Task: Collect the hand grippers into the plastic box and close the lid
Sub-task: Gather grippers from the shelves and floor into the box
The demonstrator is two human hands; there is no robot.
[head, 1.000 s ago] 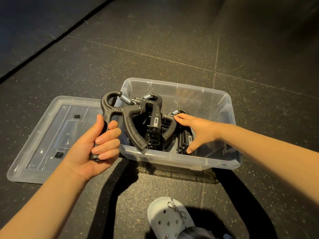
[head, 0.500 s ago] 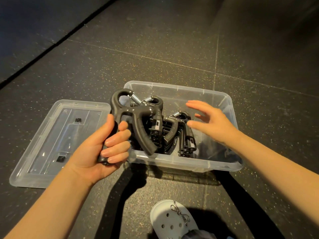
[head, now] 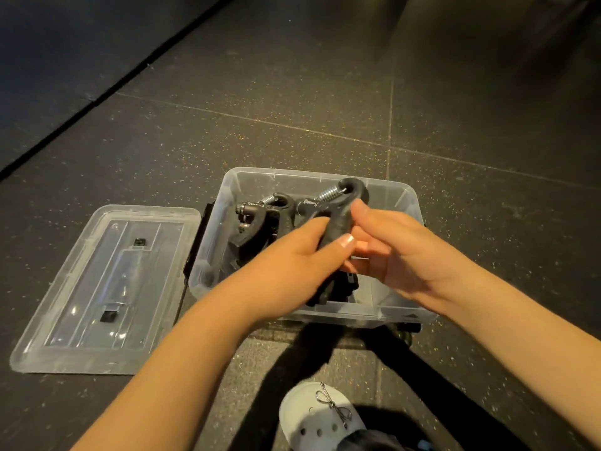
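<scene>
- Change: half a second ago the left hand point(head: 292, 255) held a black hand gripper point(head: 335, 222) at the near-left rim of the clear plastic box point(head: 403, 203), while the right hand point(head: 400, 252) hovered open over the box interior. Now both hands meet on that gripper above the middle of the box.
- Meaning for the task: judged from this, the gripper is being passed or steadied between the hands for placement among those already stored; it is over the box but not yet let go.
- Left hand: curled closed around the lower part of the handle, thumb pressed along its front; the fingers are hidden behind the handle.
- Right hand: partly closed, thumb on the upper handle and fingers curled in behind it; contact is evident, but how firmly it grips cannot be told.
- Held gripper: roughly upright, coil spring point(head: 327, 194) and hooked top toward the far wall of the box.
- Stored grippers point(head: 260, 219): at least one more black gripper stands in the left half of the box; others may lie behind the hands, hidden.
- Lid point(head: 107, 288): lies flat on the dark speckled floor point(head: 325, 92), just left of the box, still off.
- A white clog point(head: 318, 421) stands on the floor near the front of the box.
</scene>
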